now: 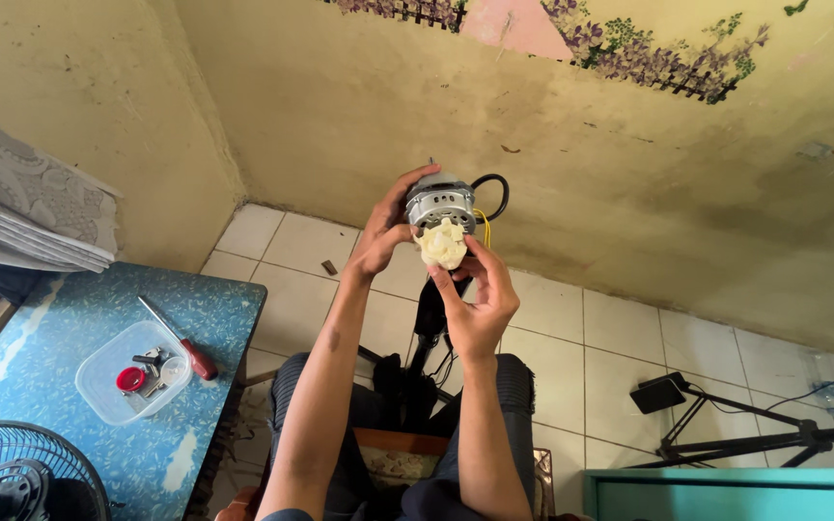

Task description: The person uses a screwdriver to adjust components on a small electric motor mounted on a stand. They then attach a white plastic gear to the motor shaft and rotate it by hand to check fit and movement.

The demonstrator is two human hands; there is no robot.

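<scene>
Motor (439, 201): dull grey metal casing; cream plastic part (443, 243) at front, matt. Cable (494, 193): black, glossy. Tub (134, 371): clear smooth plastic. Table (69, 328): blue speckled top, worn patches. Floor tiles (620, 347): pale, smooth. Wall (533, 116): stained, rough.

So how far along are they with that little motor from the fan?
Done, it seems: the motor is out of its housing, and small parts and screws sit in a clear tub on the blue table beside a red-handled screwdriver. In hand: the left hand steadies the motor while the right hand fingers its cream plastic piece. Left: the fan guard lies unattached.
</scene>
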